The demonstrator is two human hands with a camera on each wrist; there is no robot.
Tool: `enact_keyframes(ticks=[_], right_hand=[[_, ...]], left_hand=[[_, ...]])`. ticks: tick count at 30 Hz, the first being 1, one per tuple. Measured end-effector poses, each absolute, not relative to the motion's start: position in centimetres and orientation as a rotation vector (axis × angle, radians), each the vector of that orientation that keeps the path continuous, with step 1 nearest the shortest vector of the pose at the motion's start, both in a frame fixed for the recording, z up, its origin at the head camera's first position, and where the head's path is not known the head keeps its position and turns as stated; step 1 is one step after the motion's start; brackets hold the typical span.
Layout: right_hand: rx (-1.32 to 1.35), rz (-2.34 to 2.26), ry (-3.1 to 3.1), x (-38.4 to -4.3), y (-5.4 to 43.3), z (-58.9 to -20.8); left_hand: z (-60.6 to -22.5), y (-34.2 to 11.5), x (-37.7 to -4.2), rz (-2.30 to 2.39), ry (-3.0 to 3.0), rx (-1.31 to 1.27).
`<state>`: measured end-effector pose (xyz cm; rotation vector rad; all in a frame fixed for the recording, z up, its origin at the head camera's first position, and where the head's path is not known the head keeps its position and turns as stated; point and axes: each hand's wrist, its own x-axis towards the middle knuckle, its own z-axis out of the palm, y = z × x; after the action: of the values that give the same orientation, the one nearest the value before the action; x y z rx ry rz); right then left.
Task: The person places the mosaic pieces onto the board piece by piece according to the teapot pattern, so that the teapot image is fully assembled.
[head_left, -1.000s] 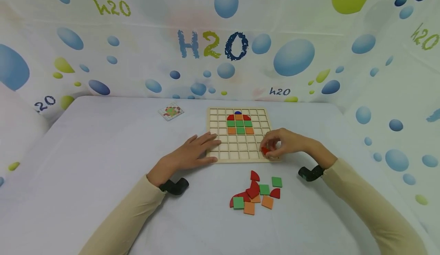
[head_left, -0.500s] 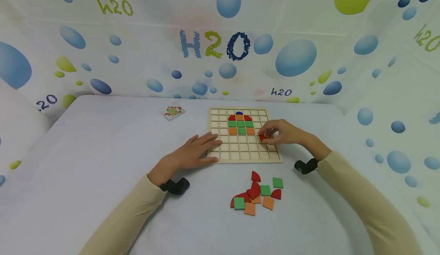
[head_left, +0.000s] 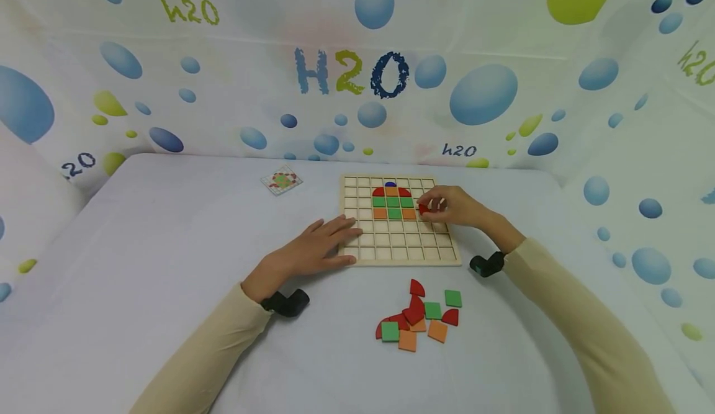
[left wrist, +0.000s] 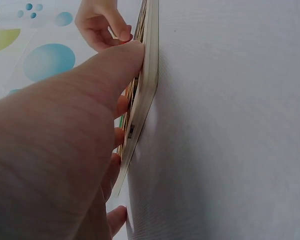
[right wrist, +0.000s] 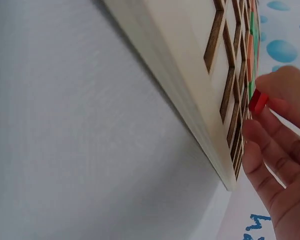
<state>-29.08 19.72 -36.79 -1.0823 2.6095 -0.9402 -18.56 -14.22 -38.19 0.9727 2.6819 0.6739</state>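
A wooden grid board [head_left: 399, 246] lies on the table, with red, orange, green and blue tiles [head_left: 392, 202] set in its upper rows. My right hand [head_left: 449, 206] pinches a small red piece [head_left: 423, 208] over the board, just right of those tiles; the right wrist view shows the red piece [right wrist: 257, 101] at my fingertips against the board [right wrist: 190, 85]. My left hand [head_left: 318, 247] lies flat, fingers straight, on the board's left edge [left wrist: 145, 90]. A loose pile of red, green and orange pieces [head_left: 418, 318] sits in front of the board.
A small pattern card [head_left: 281, 180] lies at the back left of the board. Blue-bubble printed cloth walls [head_left: 357, 72] close in the table on three sides. The table surface [head_left: 139, 246] is pale and plain.
My right hand carried the red piece from the board's near right corner up and left to beside the placed tiles. My left hand stayed put.
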Motion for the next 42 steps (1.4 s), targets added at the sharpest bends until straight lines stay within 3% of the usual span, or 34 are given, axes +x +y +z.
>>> enact_keyframes(ticks=[26, 42], right_hand=[[-0.753, -0.934, 2.753, -29.7, 18.4, -37.4], [-0.789, -1.008, 2.731, -28.8, 18.9, -37.0]], left_hand=[[-38.4, -14.3, -18.6, 0.666, 2.692, 0.97], [-38.3, -14.1, -18.6, 0.668, 2.688, 0.972]])
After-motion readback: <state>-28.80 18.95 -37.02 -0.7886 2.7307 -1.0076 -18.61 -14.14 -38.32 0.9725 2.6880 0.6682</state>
